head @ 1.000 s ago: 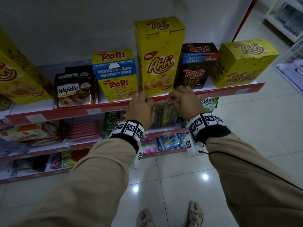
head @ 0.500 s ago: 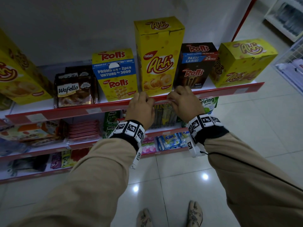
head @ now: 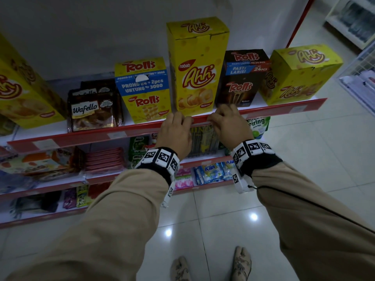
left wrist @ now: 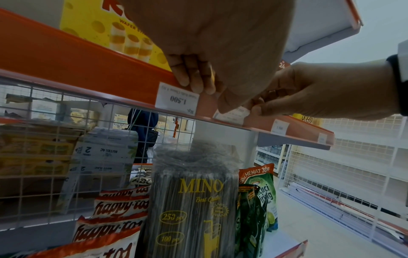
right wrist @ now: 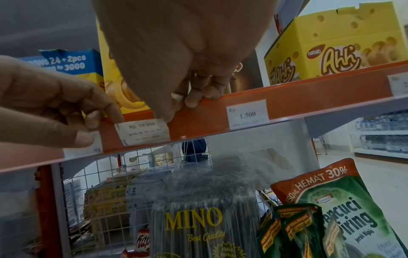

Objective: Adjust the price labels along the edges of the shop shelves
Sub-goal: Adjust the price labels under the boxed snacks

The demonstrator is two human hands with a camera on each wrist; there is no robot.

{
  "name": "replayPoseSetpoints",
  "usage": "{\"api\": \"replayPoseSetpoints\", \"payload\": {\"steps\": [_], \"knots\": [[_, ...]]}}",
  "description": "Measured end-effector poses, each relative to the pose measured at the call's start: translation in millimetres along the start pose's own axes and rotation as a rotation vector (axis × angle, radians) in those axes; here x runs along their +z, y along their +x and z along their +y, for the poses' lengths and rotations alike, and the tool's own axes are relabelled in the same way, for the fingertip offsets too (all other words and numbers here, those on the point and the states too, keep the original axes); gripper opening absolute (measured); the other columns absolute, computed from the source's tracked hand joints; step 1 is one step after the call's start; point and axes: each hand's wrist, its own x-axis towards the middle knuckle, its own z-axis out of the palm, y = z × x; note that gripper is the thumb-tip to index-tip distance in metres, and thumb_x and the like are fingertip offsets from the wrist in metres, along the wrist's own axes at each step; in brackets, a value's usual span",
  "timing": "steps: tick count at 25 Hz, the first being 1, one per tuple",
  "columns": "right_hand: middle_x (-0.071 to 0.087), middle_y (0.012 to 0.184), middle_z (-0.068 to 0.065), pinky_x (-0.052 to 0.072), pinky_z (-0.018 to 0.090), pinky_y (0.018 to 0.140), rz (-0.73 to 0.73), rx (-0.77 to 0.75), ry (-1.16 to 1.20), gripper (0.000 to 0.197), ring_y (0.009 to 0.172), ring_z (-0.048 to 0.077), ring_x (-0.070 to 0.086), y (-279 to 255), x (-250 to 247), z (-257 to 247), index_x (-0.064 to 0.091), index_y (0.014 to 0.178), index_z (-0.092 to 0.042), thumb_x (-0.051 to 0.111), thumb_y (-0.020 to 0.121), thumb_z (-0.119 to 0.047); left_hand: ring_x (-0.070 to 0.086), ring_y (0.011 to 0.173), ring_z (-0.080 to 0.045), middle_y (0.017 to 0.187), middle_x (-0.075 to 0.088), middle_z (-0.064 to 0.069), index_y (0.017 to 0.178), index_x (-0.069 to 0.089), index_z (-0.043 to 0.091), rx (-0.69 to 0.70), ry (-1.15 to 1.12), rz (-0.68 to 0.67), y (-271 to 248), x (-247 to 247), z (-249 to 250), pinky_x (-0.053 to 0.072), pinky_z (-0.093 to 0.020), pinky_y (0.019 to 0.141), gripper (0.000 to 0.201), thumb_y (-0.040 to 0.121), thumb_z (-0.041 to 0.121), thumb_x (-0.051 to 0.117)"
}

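Little has shifted since a second ago: both hands remain on the red price rail [head: 97, 136] of the top shelf, the right one nudged slightly leftward. Left hand [head: 175, 133] hooks curled fingers over the rail's top edge, thumb low beside the crooked Rp 10.000 label [right wrist: 143, 131]. Right hand [head: 229, 122] grips the same way, its thumb tip touching the label's upper right corner. Judging by the tilt, sliding the paper level inside the clear strip, slowly, should avoid creasing it. To the right, the Rp 1.500 label [right wrist: 247, 113] sits straight.
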Motion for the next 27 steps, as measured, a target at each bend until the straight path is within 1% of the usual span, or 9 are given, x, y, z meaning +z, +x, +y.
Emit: {"api": "replayPoseSetpoints", "payload": {"steps": [2, 4, 8, 12, 16, 20, 23, 25, 27], "knots": [[0.056, 0.107, 0.015, 0.047, 0.039, 0.073, 0.008, 0.010, 0.027, 0.020, 0.107, 0.035, 0.047, -2.3, -0.7, -1.0, 0.065, 0.107, -0.011, 0.056, 0.089, -0.017, 0.042, 0.103, -0.030, 0.113, 0.047, -0.012, 0.121, 0.050, 0.014, 0.009, 0.013, -0.005, -1.0, 0.3, -0.4, 0.040, -0.039, 0.087, 0.034, 0.087, 0.023, 0.051], [0.055, 0.109, 0.014, 0.047, 0.039, 0.075, 0.009, 0.028, 0.056, 0.025, 0.109, 0.034, 0.045, -4.5, -0.7, -2.3, 0.063, 0.110, -0.012, 0.056, 0.086, -0.015, 0.042, 0.104, -0.030, 0.113, 0.047, -0.012, 0.119, 0.051, 0.014, 0.000, 0.013, -0.006, -1.3, 0.2, -0.3, 0.041, -0.039, 0.087, 0.033, 0.087, 0.023, 0.051], [0.052, 0.115, 0.013, 0.047, 0.040, 0.076, -0.041, 0.043, 0.014, 0.030, 0.113, 0.032, 0.042, -4.6, -0.7, -3.3, 0.061, 0.115, -0.012, 0.054, 0.086, -0.018, 0.041, 0.106, -0.029, 0.113, 0.046, -0.010, 0.119, 0.052, 0.015, -0.012, 0.006, -0.025, -1.3, -0.5, 1.1, 0.041, -0.039, 0.087, 0.035, 0.086, 0.025, 0.053], [0.053, 0.116, 0.013, 0.047, 0.041, 0.077, -0.019, 0.048, 0.065, 0.032, 0.113, 0.033, 0.042, -4.8, -1.5, -3.0, 0.060, 0.115, -0.013, 0.053, 0.085, -0.015, 0.041, 0.105, -0.028, 0.114, 0.046, -0.010, 0.123, 0.049, 0.016, -0.005, 0.001, -0.032, -0.4, -2.0, 0.2, 0.039, -0.037, 0.086, 0.039, 0.085, 0.024, 0.054], [0.055, 0.114, 0.014, 0.046, 0.041, 0.076, 0.003, 0.031, 0.087, 0.031, 0.111, 0.034, 0.044, -4.6, -0.6, -0.1, 0.061, 0.113, -0.012, 0.055, 0.082, -0.012, 0.041, 0.104, -0.029, 0.114, 0.047, -0.011, 0.120, 0.050, 0.014, -0.019, -0.011, -0.027, -0.5, -3.4, 1.3, 0.037, -0.037, 0.083, 0.037, 0.084, 0.021, 0.054], [0.057, 0.109, 0.013, 0.045, 0.041, 0.081, 0.076, 0.027, 0.145, 0.035, 0.106, 0.035, 0.046, -6.5, 0.5, -0.4, 0.062, 0.111, -0.013, 0.057, 0.076, -0.012, 0.041, 0.109, -0.029, 0.117, 0.046, -0.010, 0.122, 0.050, 0.014, -0.048, -0.033, -0.030, -0.5, -3.8, 3.5, 0.038, -0.036, 0.089, 0.039, 0.084, 0.021, 0.055], [0.057, 0.107, 0.012, 0.044, 0.040, 0.082, 0.093, -0.008, 0.102, 0.038, 0.101, 0.035, 0.047, -9.9, 1.4, -3.4, 0.063, 0.110, -0.016, 0.055, 0.073, -0.014, 0.041, 0.112, -0.029, 0.119, 0.046, -0.011, 0.125, 0.051, 0.012, -0.042, -0.047, -0.022, -3.3, -4.8, 2.9, 0.039, -0.036, 0.093, 0.041, 0.085, 0.019, 0.054], [0.057, 0.109, 0.011, 0.042, 0.040, 0.082, 0.080, -0.008, 0.085, 0.042, 0.101, 0.034, 0.047, -9.6, 1.8, -8.3, 0.063, 0.112, -0.017, 0.055, 0.071, -0.015, 0.041, 0.112, -0.028, 0.120, 0.046, -0.011, 0.126, 0.051, 0.012, -0.024, -0.066, -0.022, -5.5, -8.1, -0.8, 0.040, -0.037, 0.092, 0.042, 0.084, 0.017, 0.055], [0.055, 0.114, 0.011, 0.040, 0.041, 0.081, 0.049, 0.014, 0.086, 0.046, 0.104, 0.034, 0.045, -8.4, 1.9, -18.0, 0.061, 0.116, -0.018, 0.057, 0.070, -0.016, 0.041, 0.113, -0.028, 0.121, 0.046, -0.010, 0.126, 0.052, 0.013, -0.023, -0.058, -0.030, -10.0, -13.1, -7.6, 0.040, -0.037, 0.090, 0.042, 0.084, 0.016, 0.055]]}}
